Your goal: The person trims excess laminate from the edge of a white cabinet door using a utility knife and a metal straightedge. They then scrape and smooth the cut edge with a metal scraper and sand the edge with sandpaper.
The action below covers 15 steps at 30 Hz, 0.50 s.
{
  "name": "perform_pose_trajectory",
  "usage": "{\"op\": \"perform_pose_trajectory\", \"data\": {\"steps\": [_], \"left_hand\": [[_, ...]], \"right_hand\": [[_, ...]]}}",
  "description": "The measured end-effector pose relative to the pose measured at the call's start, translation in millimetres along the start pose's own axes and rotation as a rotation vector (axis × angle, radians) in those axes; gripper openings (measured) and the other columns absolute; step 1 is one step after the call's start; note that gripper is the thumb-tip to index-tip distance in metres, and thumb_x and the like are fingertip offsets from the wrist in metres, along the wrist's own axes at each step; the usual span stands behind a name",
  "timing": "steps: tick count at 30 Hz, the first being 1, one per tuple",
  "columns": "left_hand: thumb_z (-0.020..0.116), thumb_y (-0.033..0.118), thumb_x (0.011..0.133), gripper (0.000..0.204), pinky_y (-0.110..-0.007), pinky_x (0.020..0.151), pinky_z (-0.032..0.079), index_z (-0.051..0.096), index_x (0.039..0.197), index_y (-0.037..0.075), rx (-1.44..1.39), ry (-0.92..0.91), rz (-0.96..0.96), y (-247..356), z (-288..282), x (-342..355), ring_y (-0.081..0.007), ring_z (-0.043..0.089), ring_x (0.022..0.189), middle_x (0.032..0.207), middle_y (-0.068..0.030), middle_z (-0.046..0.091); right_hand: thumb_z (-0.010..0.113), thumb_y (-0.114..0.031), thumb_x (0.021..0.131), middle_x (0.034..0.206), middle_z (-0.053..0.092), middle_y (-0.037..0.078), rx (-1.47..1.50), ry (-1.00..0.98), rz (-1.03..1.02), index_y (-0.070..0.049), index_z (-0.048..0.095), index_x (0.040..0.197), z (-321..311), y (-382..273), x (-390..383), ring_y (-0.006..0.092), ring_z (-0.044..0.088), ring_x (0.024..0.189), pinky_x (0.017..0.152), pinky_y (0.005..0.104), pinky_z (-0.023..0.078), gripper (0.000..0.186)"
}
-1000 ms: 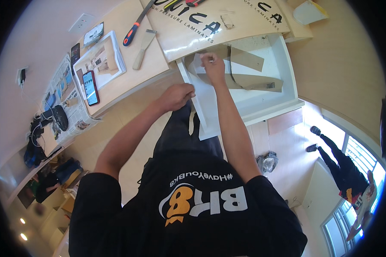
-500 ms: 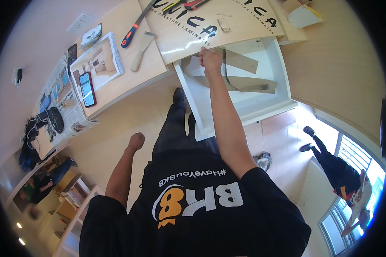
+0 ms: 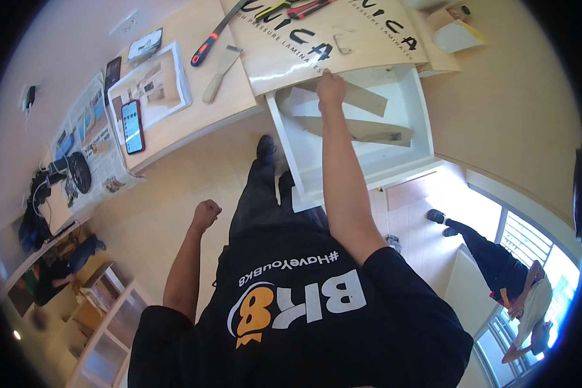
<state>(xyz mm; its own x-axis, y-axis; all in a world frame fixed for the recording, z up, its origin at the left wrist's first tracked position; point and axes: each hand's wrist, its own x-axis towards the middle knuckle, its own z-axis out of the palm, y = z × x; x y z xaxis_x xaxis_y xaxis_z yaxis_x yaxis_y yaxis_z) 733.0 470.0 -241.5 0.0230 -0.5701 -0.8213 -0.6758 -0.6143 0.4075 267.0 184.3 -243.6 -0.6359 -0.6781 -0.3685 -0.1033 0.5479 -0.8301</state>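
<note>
My right hand (image 3: 332, 88) is closed at the front edge of a pale laminate-covered board (image 3: 284, 72), above a pulled-out white drawer (image 3: 423, 107). Whatever its fingers pinch, if anything, is hidden from me. Inside the drawer lie an upper beige strip (image 3: 368, 100) and a longer curved strip (image 3: 375, 132), both partly behind my right hand and forearm. Low at my side, my left hand (image 3: 205, 215) hangs with its fingers curled and nothing in them.
A scraper (image 3: 221, 74), a file with a blue-orange handle (image 3: 204, 50) and a red-black cutter (image 3: 309, 9) lie on the worktop. Left of them are a phone (image 3: 132, 127), printed sheets (image 3: 150, 87) and newspaper (image 3: 97, 152). Another person (image 3: 491, 258) stands at the right.
My right hand has shifted slightly right and down along the board edge. The dark line beside it over the drawer no longer shows. My left hand's fingers have loosened a little; the other person has bent.
</note>
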Motion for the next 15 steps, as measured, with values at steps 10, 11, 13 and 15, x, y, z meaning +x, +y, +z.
{"op": "perform_pose_trajectory", "data": {"steps": [10,11,13,15], "left_hand": [[0.073,0.019,0.086,0.018,-0.037,0.062,0.054,0.068,0.081,0.002,0.091,0.032,0.057,-2.4,-9.9,2.6,-0.0214,0.068,0.062,0.068,-0.0099,0.068],[0.074,0.018,0.085,0.018,-0.037,0.062,0.054,0.068,0.08,0.002,0.085,0.021,0.015,-4.3,-13.4,0.8,-0.0215,0.068,0.062,0.068,-0.0095,0.068],[0.076,0.017,0.083,0.017,-0.037,0.063,0.055,0.068,0.078,0.002,0.178,0.028,0.01,-6.6,-21.0,-4.0,-0.0216,0.068,0.061,0.067,-0.0097,0.069],[0.077,0.015,0.081,0.016,-0.037,0.063,0.055,0.069,0.078,0.002,0.205,0.036,-0.011,-5.5,-29.0,-9.5,-0.0214,0.068,0.061,0.067,-0.0104,0.069]], "right_hand": [[0.055,-0.029,0.099,0.092,0.07,0.022,-0.176,-0.195,-0.67,-0.001,0.069,0.091,-8.6,3.6,-71.7,0.0444,0.066,0.092,0.082,0.0509,0.052,0.032],[0.057,-0.031,0.098,0.092,0.071,0.021,-0.151,-0.363,-0.7,-0.002,0.07,0.092,-12.2,5.5,-79.3,0.0443,0.067,0.091,0.081,0.0504,0.053,0.032],[0.057,-0.035,0.099,0.093,0.071,0.023,0.023,-0.207,-0.566,-0.002,0.07,0.092,-13.9,3.0,-79.1,0.0443,0.068,0.091,0.081,0.0504,0.053,0.036],[0.059,-0.038,0.099,0.094,0.073,0.022,0.106,-0.137,-0.345,-0.003,0.072,0.095,-13.3,-3.7,-66.6,0.0424,0.069,0.09,0.081,0.0491,0.054,0.038]]}}
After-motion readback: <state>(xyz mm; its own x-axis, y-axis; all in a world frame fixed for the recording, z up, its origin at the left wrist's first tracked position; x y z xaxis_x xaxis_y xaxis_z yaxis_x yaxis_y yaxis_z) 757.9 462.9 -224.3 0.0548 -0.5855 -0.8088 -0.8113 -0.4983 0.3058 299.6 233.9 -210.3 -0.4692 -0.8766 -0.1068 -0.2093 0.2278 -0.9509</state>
